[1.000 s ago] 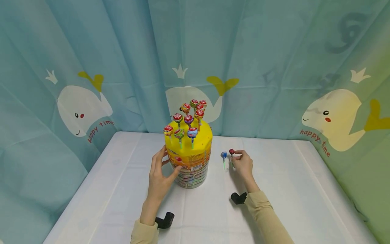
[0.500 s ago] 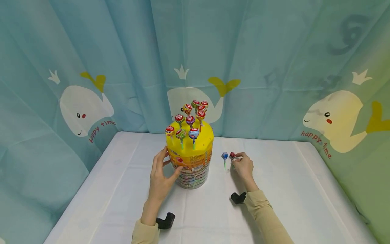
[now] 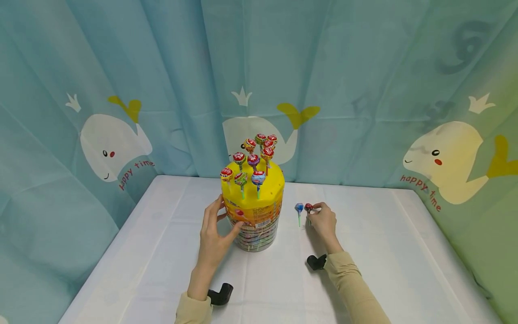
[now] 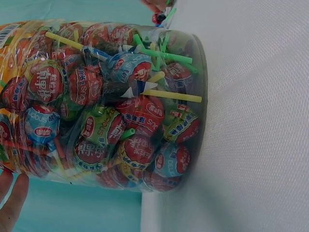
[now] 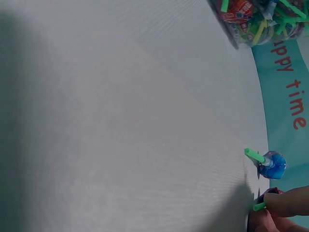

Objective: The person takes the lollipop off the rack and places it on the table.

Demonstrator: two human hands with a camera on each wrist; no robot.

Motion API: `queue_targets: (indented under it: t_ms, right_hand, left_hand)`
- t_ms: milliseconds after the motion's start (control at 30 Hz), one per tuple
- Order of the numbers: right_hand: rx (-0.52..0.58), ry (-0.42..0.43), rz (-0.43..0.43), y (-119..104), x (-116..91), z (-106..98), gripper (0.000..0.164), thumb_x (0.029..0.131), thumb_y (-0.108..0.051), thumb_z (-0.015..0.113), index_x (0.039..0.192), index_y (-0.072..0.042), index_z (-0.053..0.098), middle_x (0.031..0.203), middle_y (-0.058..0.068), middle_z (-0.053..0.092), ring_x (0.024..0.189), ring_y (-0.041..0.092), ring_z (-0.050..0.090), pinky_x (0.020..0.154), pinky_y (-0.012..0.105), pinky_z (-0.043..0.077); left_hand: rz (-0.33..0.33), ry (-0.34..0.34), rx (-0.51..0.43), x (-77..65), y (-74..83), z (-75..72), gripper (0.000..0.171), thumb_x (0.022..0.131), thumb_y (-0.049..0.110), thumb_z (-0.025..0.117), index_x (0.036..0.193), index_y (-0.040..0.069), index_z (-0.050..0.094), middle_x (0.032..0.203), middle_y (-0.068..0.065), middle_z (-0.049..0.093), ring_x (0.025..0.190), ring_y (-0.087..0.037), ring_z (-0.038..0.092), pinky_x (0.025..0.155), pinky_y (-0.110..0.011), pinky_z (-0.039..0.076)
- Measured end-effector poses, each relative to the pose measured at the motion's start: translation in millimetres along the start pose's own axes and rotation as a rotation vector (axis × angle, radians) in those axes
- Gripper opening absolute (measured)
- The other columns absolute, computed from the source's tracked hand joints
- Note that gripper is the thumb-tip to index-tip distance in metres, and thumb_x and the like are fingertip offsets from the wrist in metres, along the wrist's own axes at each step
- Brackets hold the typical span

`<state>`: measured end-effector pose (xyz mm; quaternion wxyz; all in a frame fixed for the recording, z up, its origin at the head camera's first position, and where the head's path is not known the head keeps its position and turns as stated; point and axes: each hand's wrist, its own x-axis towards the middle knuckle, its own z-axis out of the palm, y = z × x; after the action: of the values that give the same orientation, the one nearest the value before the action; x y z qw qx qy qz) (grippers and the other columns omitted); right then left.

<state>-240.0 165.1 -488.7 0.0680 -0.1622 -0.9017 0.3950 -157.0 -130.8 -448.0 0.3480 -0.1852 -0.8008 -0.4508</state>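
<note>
A clear plastic jar (image 4: pixel 116 106) full of wrapped lollipops stands upright on the table, with a yellow lid (image 3: pixel 267 191) that has several lollipops (image 3: pixel 258 177) standing in it by their sticks. My left hand (image 3: pixel 214 238) holds the jar's left side, thumb in front and fingers round behind. To the right of the jar, my right hand (image 3: pixel 323 224) pinches a dark red lollipop (image 3: pixel 309 207) low at the table; the fingers hide much of its stick. Beside it lies a blue lollipop (image 5: pixel 275 166) with a green stick, apart from the hand.
The jar and loose lollipops are on a white-covered table (image 3: pixel 364 225). A teal curtain (image 3: pixel 344 67) with printed whales hangs behind it and at the sides. Black wrist devices (image 3: pixel 220 294) sit by both wrists.
The view has shifted slightly. My right hand stays at the dark red lollipop, which appears a little lower, closer to the blue one. The left hand keeps its hold on the jar.
</note>
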Motion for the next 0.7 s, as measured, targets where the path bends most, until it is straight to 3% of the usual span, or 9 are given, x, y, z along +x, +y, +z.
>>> queue_targets:
  t_ms: [433, 700]
  right_hand:
    - [-0.013, 0.025, -0.018, 3.2, -4.0, -1.7, 0.037, 0.080, -0.012, 0.069, 0.114, 0.002, 0.061, 0.086, 0.020, 0.068, 0.065, 0.023, 0.059, 0.049, 0.023, 0.037]
    - [0.018, 0.027, -0.011, 2.8, -8.3, -6.2, 0.035, 0.082, -0.013, 0.068, 0.115, -0.001, 0.062, 0.087, 0.018, 0.071, 0.062, 0.023, 0.062, 0.050, 0.025, 0.039]
  left_hand:
    - [0.022, 0.016, -0.005, -0.5, -2.0, 1.7, 0.086, 0.076, 0.012, 0.081, 0.148, 0.005, 0.034, 0.137, -0.015, 0.047, 0.121, -0.024, 0.051, 0.092, -0.022, 0.054]
    - [0.006, 0.013, 0.004, -0.1, -0.8, 1.4, 0.092, 0.070, 0.003, 0.083, 0.148, 0.006, 0.034, 0.138, -0.014, 0.047, 0.122, -0.023, 0.051, 0.090, -0.030, 0.055]
